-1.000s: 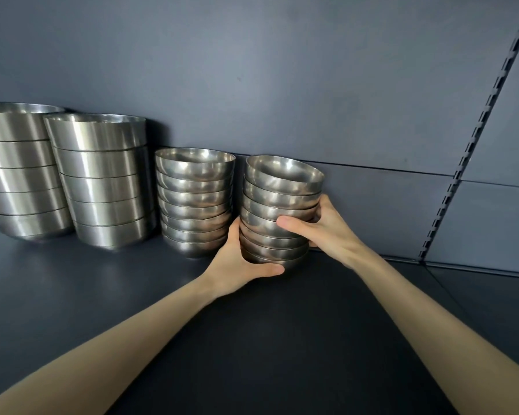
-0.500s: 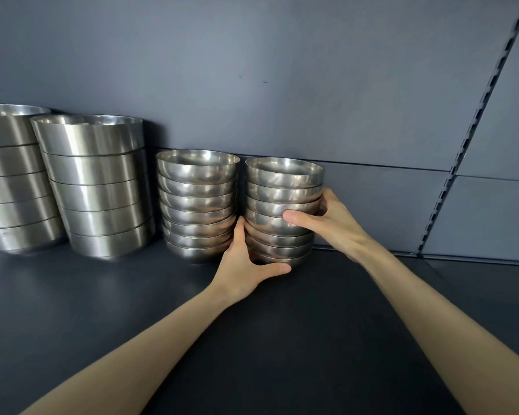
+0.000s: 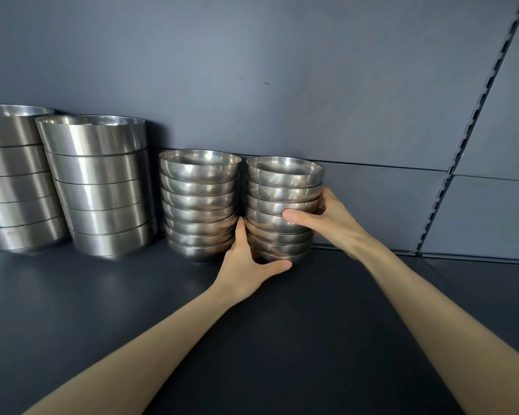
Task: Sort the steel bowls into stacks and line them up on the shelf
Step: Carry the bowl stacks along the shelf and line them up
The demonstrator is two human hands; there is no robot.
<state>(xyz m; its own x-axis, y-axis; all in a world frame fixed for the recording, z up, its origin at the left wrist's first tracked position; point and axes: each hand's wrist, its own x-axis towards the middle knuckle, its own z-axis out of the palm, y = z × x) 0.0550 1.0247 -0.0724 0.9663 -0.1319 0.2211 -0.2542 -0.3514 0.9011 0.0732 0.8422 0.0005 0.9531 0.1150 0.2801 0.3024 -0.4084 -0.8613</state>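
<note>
- Gripping the right stack of small bowls [image 3: 283,187] with both hands, the person is steadying it on the shelf [image 3: 297,339], just beside a matching small stack [image 3: 200,202].
- The left hand [image 3: 246,265] is hooking its thumb round the near base; its fingers are hiding between the stacks.
- The right hand [image 3: 330,227] is pressing its thumb across mid-height, fingers curling round the far side.
- Large-bowl stacks [image 3: 98,187] are standing at far left; sorting is looking nearly done, release and alignment pending.
- Top bowls [image 3: 285,169] are showing empty.
</note>
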